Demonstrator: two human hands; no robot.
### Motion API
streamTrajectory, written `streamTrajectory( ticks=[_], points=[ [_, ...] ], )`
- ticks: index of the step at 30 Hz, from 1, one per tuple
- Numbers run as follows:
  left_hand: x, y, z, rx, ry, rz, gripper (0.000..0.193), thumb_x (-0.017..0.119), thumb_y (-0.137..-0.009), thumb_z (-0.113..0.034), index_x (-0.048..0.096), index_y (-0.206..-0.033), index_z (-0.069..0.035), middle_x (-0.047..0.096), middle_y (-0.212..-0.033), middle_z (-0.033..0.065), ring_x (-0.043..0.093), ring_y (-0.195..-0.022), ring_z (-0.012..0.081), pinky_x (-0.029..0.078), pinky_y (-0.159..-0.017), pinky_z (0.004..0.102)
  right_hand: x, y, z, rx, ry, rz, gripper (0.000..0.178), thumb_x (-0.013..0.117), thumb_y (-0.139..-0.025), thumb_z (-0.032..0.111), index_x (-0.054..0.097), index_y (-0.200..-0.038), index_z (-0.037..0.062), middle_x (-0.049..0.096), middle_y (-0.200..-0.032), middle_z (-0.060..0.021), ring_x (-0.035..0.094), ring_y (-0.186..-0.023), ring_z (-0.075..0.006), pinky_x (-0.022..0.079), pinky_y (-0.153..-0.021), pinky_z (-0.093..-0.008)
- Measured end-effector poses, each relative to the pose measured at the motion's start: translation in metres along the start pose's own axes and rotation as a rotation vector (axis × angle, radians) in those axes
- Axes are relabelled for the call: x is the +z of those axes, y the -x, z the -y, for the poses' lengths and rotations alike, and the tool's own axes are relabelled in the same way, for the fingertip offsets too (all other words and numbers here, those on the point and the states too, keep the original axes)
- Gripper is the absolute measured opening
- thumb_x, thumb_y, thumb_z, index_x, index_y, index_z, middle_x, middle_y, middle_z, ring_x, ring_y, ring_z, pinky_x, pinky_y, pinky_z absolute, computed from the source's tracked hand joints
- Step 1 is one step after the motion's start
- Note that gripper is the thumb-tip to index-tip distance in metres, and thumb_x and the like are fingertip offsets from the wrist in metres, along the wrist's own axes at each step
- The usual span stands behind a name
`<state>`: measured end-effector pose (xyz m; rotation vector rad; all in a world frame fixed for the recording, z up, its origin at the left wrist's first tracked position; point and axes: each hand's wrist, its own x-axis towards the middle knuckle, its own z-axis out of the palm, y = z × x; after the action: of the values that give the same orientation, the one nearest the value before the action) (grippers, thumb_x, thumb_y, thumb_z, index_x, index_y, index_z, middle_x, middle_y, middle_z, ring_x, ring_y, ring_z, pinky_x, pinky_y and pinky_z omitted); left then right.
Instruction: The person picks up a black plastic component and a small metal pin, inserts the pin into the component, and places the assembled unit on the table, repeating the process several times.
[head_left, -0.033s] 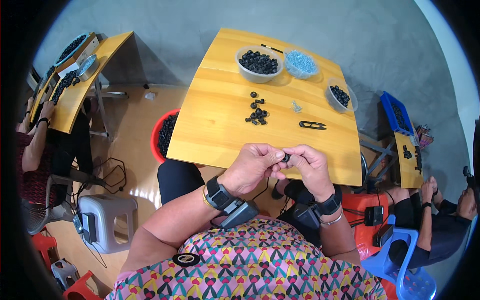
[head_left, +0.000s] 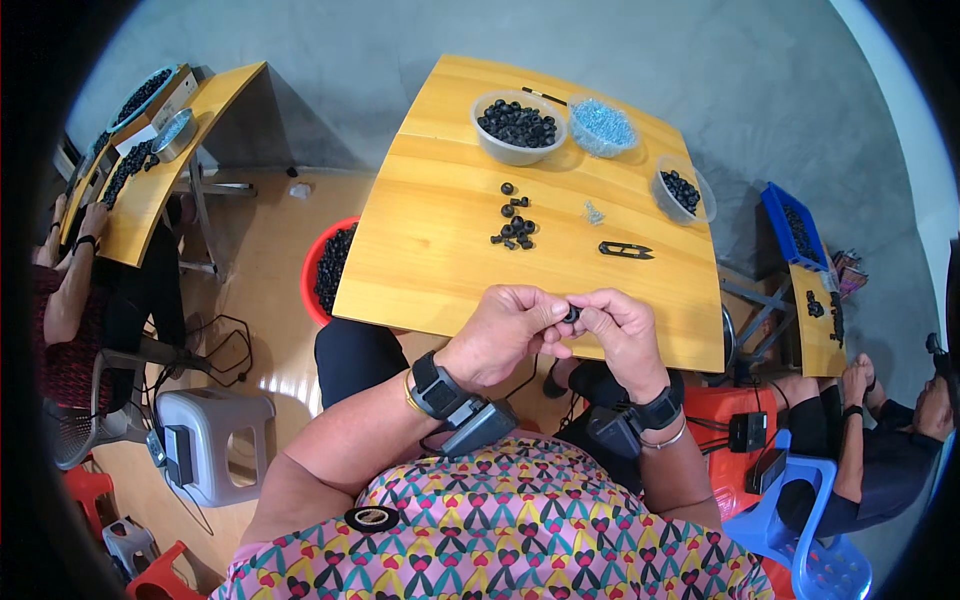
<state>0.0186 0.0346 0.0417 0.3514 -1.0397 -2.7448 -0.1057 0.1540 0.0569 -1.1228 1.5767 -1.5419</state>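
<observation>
Over the table's near edge, my left hand and my right hand meet, thumbs and fingers pinched on one small round black part. It looks ring-like, with its centre partly visible; fingers cover the rest. Beyond the hands, several loose black parts lie in a small cluster on the wooden table. Black thread snips rest to the right of them. Between cluster and snips is a little heap of pale, shiny small pieces.
At the table's back stand a bowl of black parts, a tub of light-blue pieces and a pen. Another bowl sits at the right edge. A red basin is below left. Other people sit at side tables.
</observation>
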Motion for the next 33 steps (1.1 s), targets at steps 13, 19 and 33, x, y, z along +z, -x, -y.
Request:
streamTrajectory(
  ticks=[13, 19, 33],
  points=[
    [-0.006, -0.005, -0.002, -0.026, 0.141, 0.023, 0.019, 0.054, -0.086, -0.016, 0.06, -0.089, 0.001, 0.061, -0.079, 0.0074, 0.06, -0.072, 0.0142, 0.054, -0.064, 0.0256, 0.006, -0.007, -0.004, -0.054, -0.017, -0.047, 0.016, 0.047, -0.088, 0.006, 0.057, -0.098, -0.0025, 0.06, -0.079, -0.005, 0.056, -0.07, -0.0092, 0.048, -0.066, -0.0228],
    [-0.004, -0.009, -0.003, -0.004, 0.067, 0.005, 0.018, 0.053, -0.087, -0.015, 0.059, -0.088, 0.001, 0.061, -0.079, 0.007, 0.059, -0.072, 0.013, 0.054, -0.064, 0.027, 0.005, -0.01, -0.007, -0.047, -0.077, -0.045, 0.016, 0.047, -0.088, 0.006, 0.056, -0.099, -0.0017, 0.06, -0.08, -0.005, 0.056, -0.07, -0.0088, 0.047, -0.065, -0.0219],
    [-0.031, -0.013, 0.011, -0.021, -0.155, -0.188, 0.023, 0.051, -0.088, -0.019, 0.057, -0.092, 0.003, 0.056, -0.073, 0.0052, 0.054, -0.062, 0.0119, 0.052, -0.059, 0.0277, -0.068, -0.045, -0.015, -0.028, 0.503, -0.283, 0.016, 0.055, -0.082, 0.006, 0.057, -0.096, 0.0002, 0.06, -0.083, -0.0031, 0.055, -0.08, -0.0096, 0.045, -0.071, -0.0254]
  ],
)
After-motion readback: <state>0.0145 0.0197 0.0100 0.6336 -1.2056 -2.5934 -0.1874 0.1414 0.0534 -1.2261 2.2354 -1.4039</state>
